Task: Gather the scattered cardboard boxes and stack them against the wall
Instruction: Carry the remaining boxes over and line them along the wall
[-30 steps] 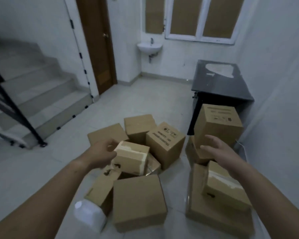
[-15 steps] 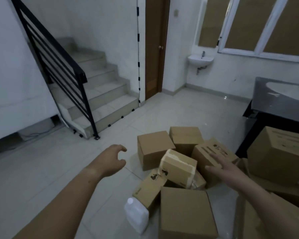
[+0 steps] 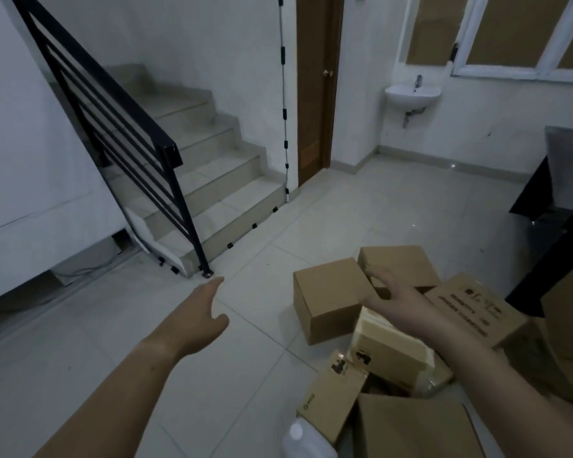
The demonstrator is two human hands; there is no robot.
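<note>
Head view: cardboard boxes point(image 3: 328, 302) lie heaped at lower right. The left hand point(image 3: 196, 320) at centre and the right hand point(image 3: 399, 297) over the heap reach out empty, fingers loosely spread. Gathering looks barely begun; the next move is to grasp one box.

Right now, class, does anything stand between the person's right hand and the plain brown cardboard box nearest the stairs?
Nothing visible does. The open right hand reaches over one edge of the plain brown cardboard box, with nothing between them; whether it touches cannot be told.
</note>
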